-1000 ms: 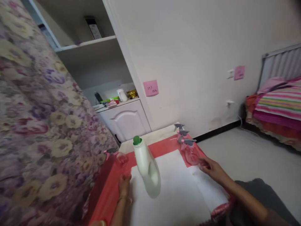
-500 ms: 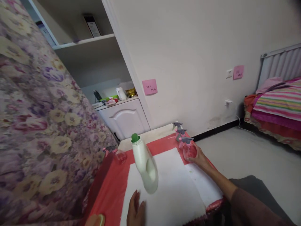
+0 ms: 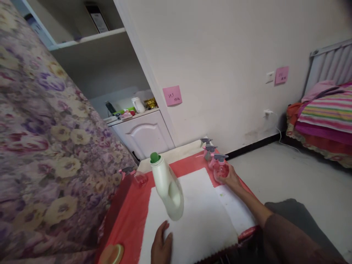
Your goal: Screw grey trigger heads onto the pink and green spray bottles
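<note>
Clear plastic, round-bodied spray bottle with pink collar and grey trigger [image 3: 220,170] in the grip of the right hand [image 3: 231,178]; possible slip from too light a hold. Just beyond that hand, two smaller-looking, grey-triggered sprayers [image 3: 210,148], at risk of toppling from a sideways knock. Ahead of the loosely curled, unfilled left hand [image 3: 161,245], tall pale-green plastic jug [image 3: 165,185], tippable by brushing fingertips.

Clear, pink-necked spray bottle [image 3: 220,170], upright

A bedroom in a home, marked by a striped-covered bed [image 3: 327,113], floral curtain [image 3: 55,146] and built-in cupboard [image 3: 145,134].
</note>
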`<action>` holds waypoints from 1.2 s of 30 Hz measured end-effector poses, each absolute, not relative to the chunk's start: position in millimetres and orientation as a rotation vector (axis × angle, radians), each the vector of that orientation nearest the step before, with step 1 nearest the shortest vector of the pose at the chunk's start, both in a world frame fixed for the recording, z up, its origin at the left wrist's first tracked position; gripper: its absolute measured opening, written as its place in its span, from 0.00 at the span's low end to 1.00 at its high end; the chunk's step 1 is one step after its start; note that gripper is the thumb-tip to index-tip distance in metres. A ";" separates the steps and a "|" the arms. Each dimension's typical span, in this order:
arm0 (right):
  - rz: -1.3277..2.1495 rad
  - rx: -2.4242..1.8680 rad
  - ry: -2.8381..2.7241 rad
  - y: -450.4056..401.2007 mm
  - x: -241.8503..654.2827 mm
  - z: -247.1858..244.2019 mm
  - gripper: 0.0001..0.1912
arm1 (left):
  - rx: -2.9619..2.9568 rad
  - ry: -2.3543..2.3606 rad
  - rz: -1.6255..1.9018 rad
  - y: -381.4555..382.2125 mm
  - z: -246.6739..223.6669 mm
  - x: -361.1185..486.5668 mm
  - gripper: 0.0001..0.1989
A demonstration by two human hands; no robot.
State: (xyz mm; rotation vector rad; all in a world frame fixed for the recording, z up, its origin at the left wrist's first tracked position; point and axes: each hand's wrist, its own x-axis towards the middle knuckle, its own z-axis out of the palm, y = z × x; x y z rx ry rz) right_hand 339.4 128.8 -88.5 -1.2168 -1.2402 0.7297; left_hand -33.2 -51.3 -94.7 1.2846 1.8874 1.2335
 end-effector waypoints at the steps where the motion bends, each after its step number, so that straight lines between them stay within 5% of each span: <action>1: 0.717 -1.258 -1.196 129.1 341.6 -87.1 0.38 | 1.282 1.883 1.235 -50.8 -94.0 -33.5 0.28; 12: 0.680 -1.323 -1.101 102.2 361.7 -53.2 0.41 | 1.262 1.839 1.285 -63.5 -68.6 -21.9 0.21; 23: 1.063 -0.953 -1.576 1.7 260.9 -54.9 0.37 | 1.424 1.618 1.173 -86.8 -38.9 42.7 0.16; 36: 0.943 -1.147 -1.865 -28.3 254.0 -49.5 0.40 | 1.588 1.526 1.275 -103.3 -63.9 83.8 0.23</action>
